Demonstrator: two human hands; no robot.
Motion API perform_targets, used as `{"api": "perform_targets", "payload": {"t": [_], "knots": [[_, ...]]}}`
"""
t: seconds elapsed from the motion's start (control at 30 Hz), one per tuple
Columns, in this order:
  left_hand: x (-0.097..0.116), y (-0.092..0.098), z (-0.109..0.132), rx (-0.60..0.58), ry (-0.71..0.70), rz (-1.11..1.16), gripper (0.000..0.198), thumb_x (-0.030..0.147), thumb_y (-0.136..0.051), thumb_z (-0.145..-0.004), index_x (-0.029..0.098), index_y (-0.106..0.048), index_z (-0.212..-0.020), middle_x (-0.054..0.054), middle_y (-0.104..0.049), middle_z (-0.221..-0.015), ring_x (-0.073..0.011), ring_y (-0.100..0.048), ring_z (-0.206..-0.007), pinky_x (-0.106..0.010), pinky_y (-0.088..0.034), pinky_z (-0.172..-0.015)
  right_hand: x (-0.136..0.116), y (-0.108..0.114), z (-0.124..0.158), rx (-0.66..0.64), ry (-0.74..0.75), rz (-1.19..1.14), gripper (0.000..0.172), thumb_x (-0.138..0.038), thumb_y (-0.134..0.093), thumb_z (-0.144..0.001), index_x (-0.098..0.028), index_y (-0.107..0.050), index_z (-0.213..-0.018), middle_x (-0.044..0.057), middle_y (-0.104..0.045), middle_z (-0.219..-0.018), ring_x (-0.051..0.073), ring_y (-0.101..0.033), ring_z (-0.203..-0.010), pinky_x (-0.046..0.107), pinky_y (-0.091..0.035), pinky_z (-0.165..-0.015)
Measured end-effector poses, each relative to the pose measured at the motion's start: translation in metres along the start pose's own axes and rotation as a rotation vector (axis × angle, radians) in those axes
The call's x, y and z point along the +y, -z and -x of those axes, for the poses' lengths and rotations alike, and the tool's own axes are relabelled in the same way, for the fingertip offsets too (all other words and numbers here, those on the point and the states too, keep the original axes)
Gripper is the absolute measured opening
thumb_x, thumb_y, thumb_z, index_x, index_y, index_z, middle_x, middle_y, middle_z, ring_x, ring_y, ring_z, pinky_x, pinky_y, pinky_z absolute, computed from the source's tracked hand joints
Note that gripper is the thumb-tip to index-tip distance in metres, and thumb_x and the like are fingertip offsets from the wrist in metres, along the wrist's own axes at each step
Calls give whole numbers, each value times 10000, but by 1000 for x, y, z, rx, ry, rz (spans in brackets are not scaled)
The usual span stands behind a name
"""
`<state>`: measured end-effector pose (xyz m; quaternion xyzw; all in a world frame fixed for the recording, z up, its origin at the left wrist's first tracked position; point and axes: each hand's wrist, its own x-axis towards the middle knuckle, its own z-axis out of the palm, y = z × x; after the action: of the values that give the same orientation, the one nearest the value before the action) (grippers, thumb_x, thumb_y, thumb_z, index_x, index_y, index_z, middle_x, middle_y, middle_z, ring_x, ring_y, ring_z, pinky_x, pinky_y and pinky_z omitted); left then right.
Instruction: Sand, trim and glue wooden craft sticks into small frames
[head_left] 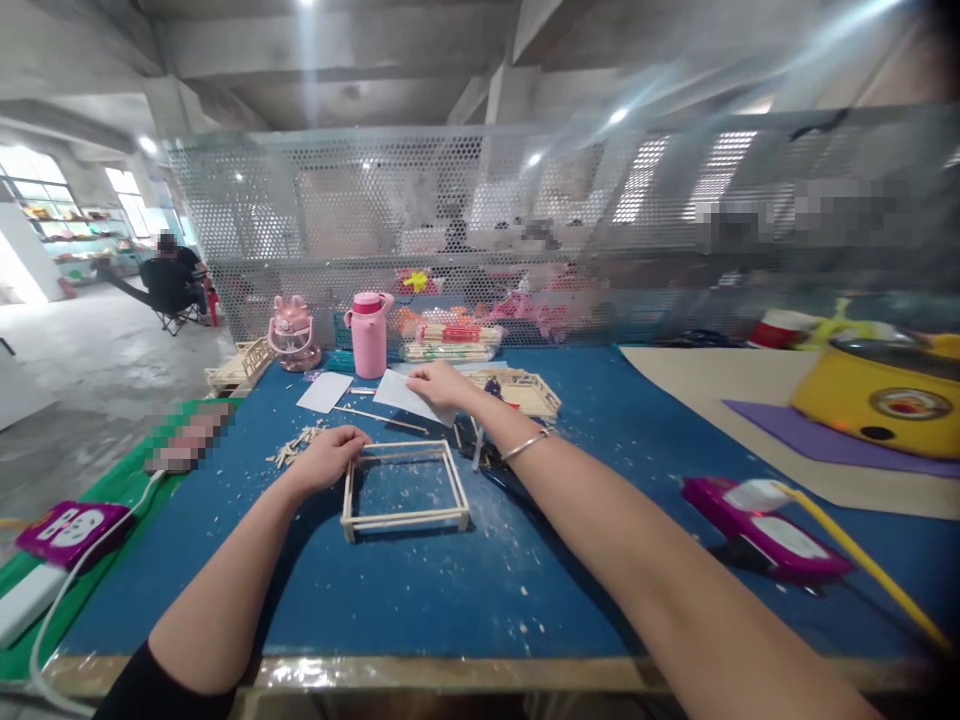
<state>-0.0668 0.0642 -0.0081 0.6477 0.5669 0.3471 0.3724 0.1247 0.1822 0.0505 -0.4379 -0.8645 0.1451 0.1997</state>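
By the left hand point(326, 462), fingers narrowed, the stick frame point(405, 520) on the desk point(322, 590) is held at its eleven o'clock corner. At one o'clock from the frame, the right hand point(441, 386) is placed at a white sheet point(403, 397); whether its fingers are closed cannot be told. Steadying while reaching is judged the step in hand; a light, narrow pinch seems called for next.

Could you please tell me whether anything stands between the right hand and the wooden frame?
Nothing tall that I can see. The right hand is at a white sheet; between there and the wooden frame, a thin stick lies on the blue table, probably too low to block it.
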Motion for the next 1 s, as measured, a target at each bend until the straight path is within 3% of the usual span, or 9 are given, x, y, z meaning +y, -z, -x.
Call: {"api": "perform_targets", "payload": {"t": [0.13, 0.37, 0.5, 0.6, 0.8, 0.93, 1.0], "knots": [[-2, -2, -3, 24, -24, -34, 242, 385, -456, -734, 173, -573, -742, 38, -477, -556, -115, -413, -507, -227, -318, -504, 5, -3, -5, -47, 28, 21, 313, -230, -342, -834, -120, -633, -799, 3, -569, -677, 112, -432, -614, 216, -293, -559], [1, -5, -2, 19, -73, -96, 239, 313, -423, -770, 162, -608, -753, 20, -534, -593, -127, -456, -553, -238, -355, -557, 8, -30, -4, -348, 87, 109, 215, -265, -494, -762, -152, -666, -699, -43, -548, -561, 94, -442, -541, 201, -304, -516], [2, -6, -2, 36, -76, -122, 246, 286, -399, -785, 166, -608, -737, 10, -565, -627, -133, -488, -592, -240, -370, -594, -1, -41, -14, -329, 86, 203, 293, -300, -441, -831, -127, -666, -765, 14, -618, -667, 112, -493, -609, 216, -328, -543], [1, -9, -4, 65, -75, -135, 263, 276, -378, -796, 164, -614, -765, -4, -595, -670, -142, -512, -630, -242, -381, -612, -2, -46, -21, -359, 83, 283, 196, -279, -542, -808, -120, -652, -842, 52, -650, -794, 136, -543, -706, 233, -392, -614], [3, -14, -4, 128, -71, -157, 272, 260, -364, -801, 160, -617, -810, -36, -641, -771, -167, -551, -727, -259, -397, -672, -4, -52, -22, -472, 75, 377, 279, -322, -505, -874, -155, -546, -1094, 65, -575, -1095, 176, -584, -917, 378, -499, -779], [2, -15, -4, 142, -63, -155, 279, 269, -360, -805, 156, -615, -818, -47, -640, -770, -175, -551, -723, -269, -398, -666, -5, -42, -20, -391, 39, 389, 290, -317, -497, -879, -164, -532, -1123, 79, -555, -1138, 183, -572, -953, 391, -488, -806], [0, -15, -5, 139, -68, -149, 278, 272, -362, -806, 158, -615, -815, -44, -636, -763, -173, -549, -716, -268, -398, -662, -2, -36, -17, -381, 30, 374, 274, -337, -490, -876, -148, -566, -1058, 75, -592, -1062, 176, -579, -905, 352, -480, -777]]}}
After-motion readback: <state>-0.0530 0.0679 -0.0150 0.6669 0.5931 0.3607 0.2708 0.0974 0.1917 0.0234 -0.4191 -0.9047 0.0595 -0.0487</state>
